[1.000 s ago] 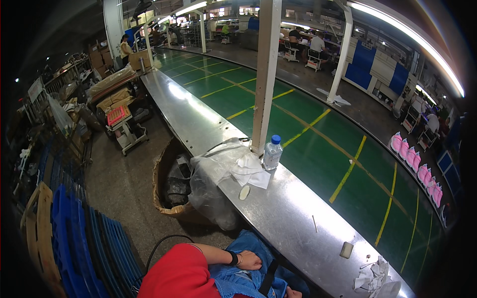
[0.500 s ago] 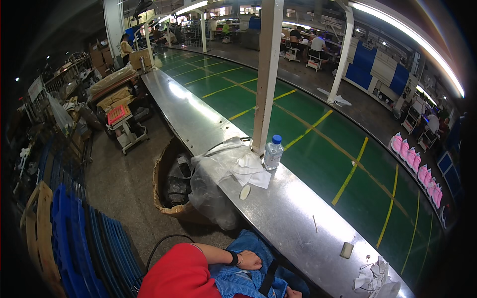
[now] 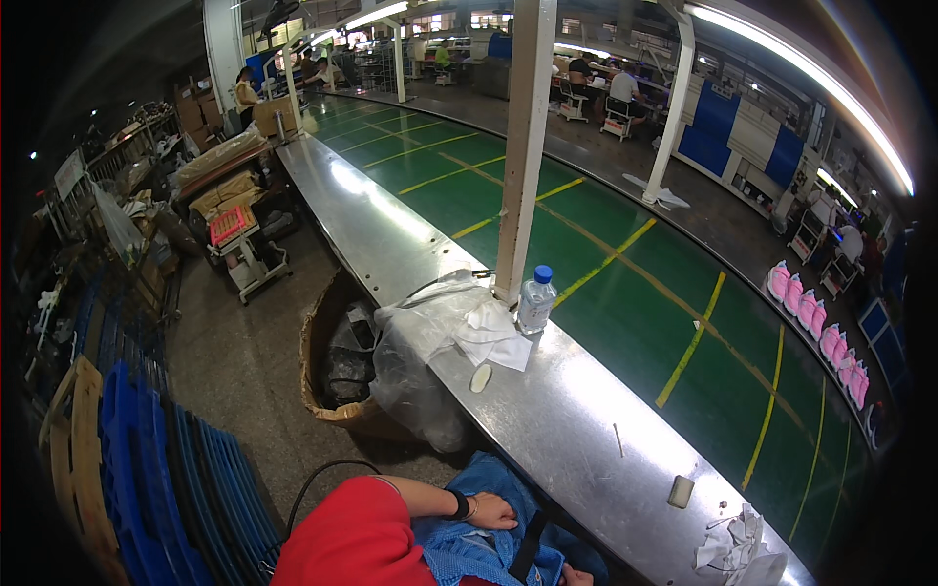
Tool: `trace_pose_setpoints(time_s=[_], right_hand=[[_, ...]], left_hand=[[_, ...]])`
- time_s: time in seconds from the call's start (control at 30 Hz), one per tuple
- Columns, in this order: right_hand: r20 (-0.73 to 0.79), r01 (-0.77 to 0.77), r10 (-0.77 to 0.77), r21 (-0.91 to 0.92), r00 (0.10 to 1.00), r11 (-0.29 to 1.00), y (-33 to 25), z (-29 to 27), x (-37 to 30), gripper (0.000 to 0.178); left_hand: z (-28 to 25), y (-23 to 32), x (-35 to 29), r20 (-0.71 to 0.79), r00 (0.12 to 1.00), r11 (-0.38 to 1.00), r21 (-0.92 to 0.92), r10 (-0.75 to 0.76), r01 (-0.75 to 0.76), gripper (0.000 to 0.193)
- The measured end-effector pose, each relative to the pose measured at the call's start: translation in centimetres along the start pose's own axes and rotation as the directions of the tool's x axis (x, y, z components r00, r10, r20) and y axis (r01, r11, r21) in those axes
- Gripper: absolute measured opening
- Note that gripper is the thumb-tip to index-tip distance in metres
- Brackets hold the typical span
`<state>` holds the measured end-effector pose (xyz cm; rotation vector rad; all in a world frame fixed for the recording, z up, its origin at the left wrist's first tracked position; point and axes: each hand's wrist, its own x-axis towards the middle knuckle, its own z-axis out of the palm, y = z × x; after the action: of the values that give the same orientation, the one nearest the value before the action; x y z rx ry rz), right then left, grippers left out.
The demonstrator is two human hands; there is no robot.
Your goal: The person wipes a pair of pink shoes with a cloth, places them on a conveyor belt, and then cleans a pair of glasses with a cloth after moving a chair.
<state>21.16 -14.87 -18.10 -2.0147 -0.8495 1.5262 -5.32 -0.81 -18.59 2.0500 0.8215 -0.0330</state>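
Observation:
My left hand (image 3: 491, 511) rests on the blue denim over my lap, with a black band around its wrist. Its fingers lie loosely against the cloth and nothing shows in them. At the lower edge, only a small part of my right hand (image 3: 576, 575) is visible, low beside the denim; its fingers are mostly hidden. A metal table ledge (image 3: 557, 420) runs past my lap. On it are a clear bottle with a blue cap (image 3: 535, 301), white cloths (image 3: 493, 337), a pale oval piece (image 3: 480, 378), a thin stick (image 3: 618, 439) and a small greyish block (image 3: 681, 491).
Beyond the ledge lies a green conveyor belt (image 3: 625, 313) with yellow lines; pink shoes (image 3: 806, 308) stand along its far side. A post (image 3: 523, 146) rises beside the bottle. Crumpled white scraps (image 3: 733, 542) lie near right. A carton (image 3: 313, 376) and blue pallets (image 3: 137, 479) stand left.
The belt's yellow lines and a small speck on it have shifted slightly. My hands and the things on the ledge stay in place.

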Motion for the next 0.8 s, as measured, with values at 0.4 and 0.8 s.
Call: trace_pose_setpoints(time_s=[0.4,0.8], right_hand=[[0.007,0.020,-0.020,0.017,1.000,1.000,0.4,0.0,0.2,0.037],[0.001,0.001,-0.001,0.015,1.000,1.000,-0.4,0.0,-0.2,0.039]], left_hand=[[0.3,-1.1,0.9,-0.019,1.000,0.990,-0.141,-0.013,0.010,0.042],[0.7,-1.4,1.4,-0.039,0.999,0.994,-0.113,-0.015,0.010,0.038]])
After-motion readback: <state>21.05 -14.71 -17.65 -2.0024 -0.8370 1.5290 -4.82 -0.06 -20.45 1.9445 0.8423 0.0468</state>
